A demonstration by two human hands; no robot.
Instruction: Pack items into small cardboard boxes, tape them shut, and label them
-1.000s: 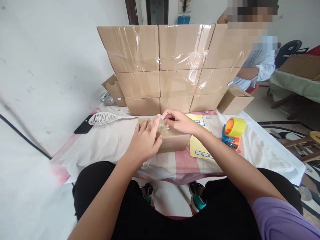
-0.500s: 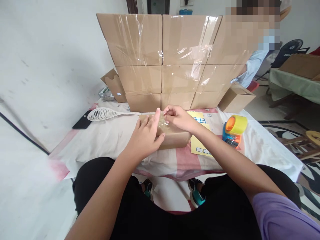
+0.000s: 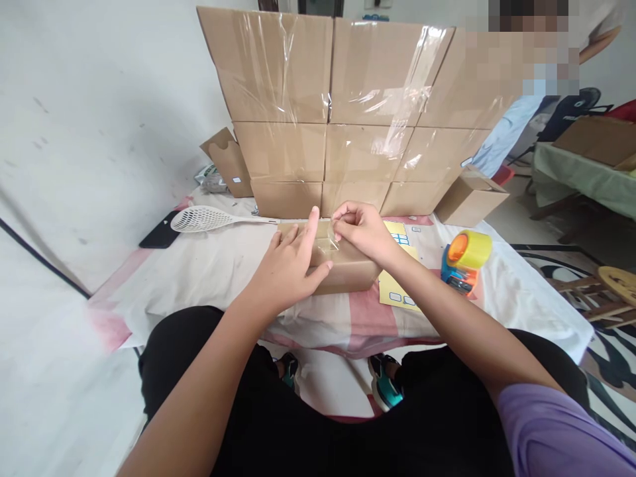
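Observation:
A small cardboard box lies on the cloth-covered table in front of me. My left hand rests on the left part of its top, fingers stretched out and spread. Between the hands, a piece of clear tape shines on the box top. My right hand is pinched on the tape at its raised end, above the right half of the box. The fingertips partly hide that end.
Behind the box rises a wall of taped cardboard boxes. A white plastic racket and a black phone lie left. To the right are yellow sheets and a tape dispenser. A person stands behind, right.
My right hand has shifted slightly right and up, with the pinched tape end lifted a little more. My left hand stays flat on the box. The view has tilted a little.

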